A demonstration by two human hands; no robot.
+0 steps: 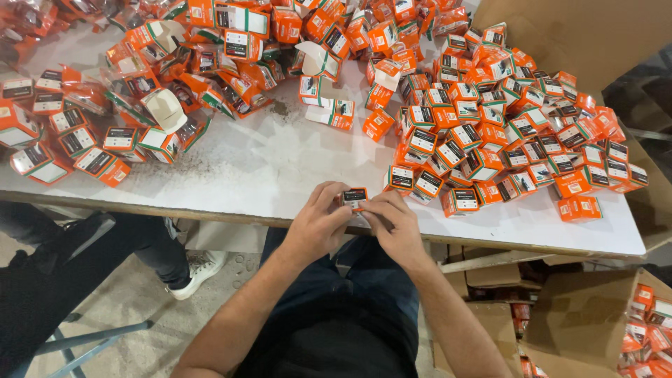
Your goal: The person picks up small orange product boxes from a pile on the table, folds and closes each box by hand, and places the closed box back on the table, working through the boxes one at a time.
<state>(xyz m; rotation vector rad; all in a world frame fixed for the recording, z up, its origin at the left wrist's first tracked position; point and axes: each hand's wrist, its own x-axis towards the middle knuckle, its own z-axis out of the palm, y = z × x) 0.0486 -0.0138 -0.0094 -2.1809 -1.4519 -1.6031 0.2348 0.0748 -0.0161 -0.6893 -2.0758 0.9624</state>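
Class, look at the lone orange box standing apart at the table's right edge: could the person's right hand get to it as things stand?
Probably yes: the lone orange box stands clear of the pile, bare table lies between, but the right hand first must let go of the small box.

Both hands hide most of the small orange box point(355, 197); its lower part is unseen.

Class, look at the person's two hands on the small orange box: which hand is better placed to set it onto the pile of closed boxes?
Probably the right hand: the closed-box pile lies on its side, nearer than to the left hand. Both grip the small orange box.
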